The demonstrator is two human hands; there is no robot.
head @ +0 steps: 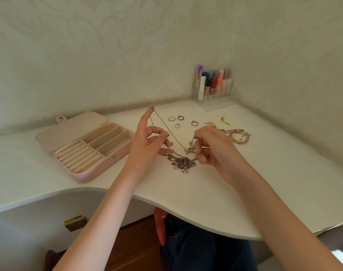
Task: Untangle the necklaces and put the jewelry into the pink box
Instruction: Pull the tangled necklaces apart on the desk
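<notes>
A tangled heap of silver necklaces point(183, 163) lies on the white table in front of me. My left hand point(150, 140) is lifted over it, a thin chain point(167, 129) looped over its raised index finger and pinched between thumb and other fingers. My right hand point(209, 146) pinches another part of the chains beside a small pendant point(190, 150). The pink box point(84, 145) lies open at the left, with ring rolls and three long compartments, all without jewelry. Several rings point(183, 120) lie behind my hands. Bracelets point(238, 134) and a gold earring point(224, 120) lie at the right.
A clear organizer of lipsticks and tubes point(213, 87) stands in the back corner against the wall. The table's curved front edge point(186, 211) runs close to my lap. Below it are a red object and a wooden floor.
</notes>
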